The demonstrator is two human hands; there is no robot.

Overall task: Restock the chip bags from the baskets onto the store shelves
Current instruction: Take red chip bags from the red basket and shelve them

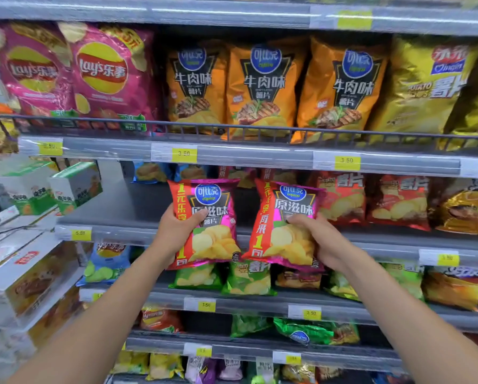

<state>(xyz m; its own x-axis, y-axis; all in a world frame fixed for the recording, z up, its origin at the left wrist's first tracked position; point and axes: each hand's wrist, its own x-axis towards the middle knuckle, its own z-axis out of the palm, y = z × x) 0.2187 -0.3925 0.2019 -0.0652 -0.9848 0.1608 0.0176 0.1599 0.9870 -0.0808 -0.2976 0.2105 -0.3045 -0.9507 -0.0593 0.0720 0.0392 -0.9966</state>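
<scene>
Each hand grips a small chip bag, held upright side by side before the shelf: the left hand point(177, 231) clasps the left bag point(207, 217), the right hand point(319, 239) the right bag point(287, 214). Both bags are glossy red and magenta, with a blue oval logo and pictured yellow chips. Behind them, the grey shelf point(127, 209) carries red bags point(370, 198).

The left hand point(174, 231) holds the left bag point(213, 217). The right hand point(326, 242) holds the right bag point(290, 225). The two bags are side by side and nearly touch at the bottom. They are in front of the middle shelf point(127, 203). On that shelf, side bags point(370, 200) stand to the right of them. Boxes point(76, 184) stand to the left. Above is the top shelf point(232, 153), with big bags point(262, 87) in a row behind a rail point(232, 130). Below the hands, small bags point(246, 278) lie on the low shelf point(260, 303).
</scene>
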